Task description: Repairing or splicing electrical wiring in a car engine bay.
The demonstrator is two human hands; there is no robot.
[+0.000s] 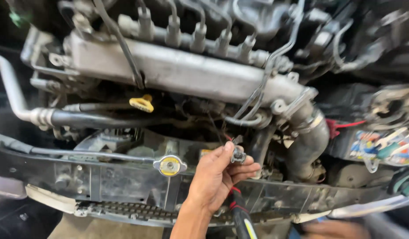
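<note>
My left hand [215, 179] reaches up from the bottom centre into an open engine bay. Its thumb and fingers pinch a small grey-black plug connector [238, 155] with thin red and dark wires [222, 128] running up from it into the engine. Just below that hand lies a black tube or handle with red bands and a yellow mark [240, 214]. My right hand [335, 230] is a blurred shape at the bottom right edge, and I cannot make out its fingers or anything in it.
A long grey metal engine cover [178, 71] runs across the top with a row of injector pipes above it. A yellow dipstick handle [141, 103], a yellow-centred radiator cap [170, 166], a thick black hose [308, 141], the front crossmember [103, 181] and colourful wiring [381, 148] surround the hand.
</note>
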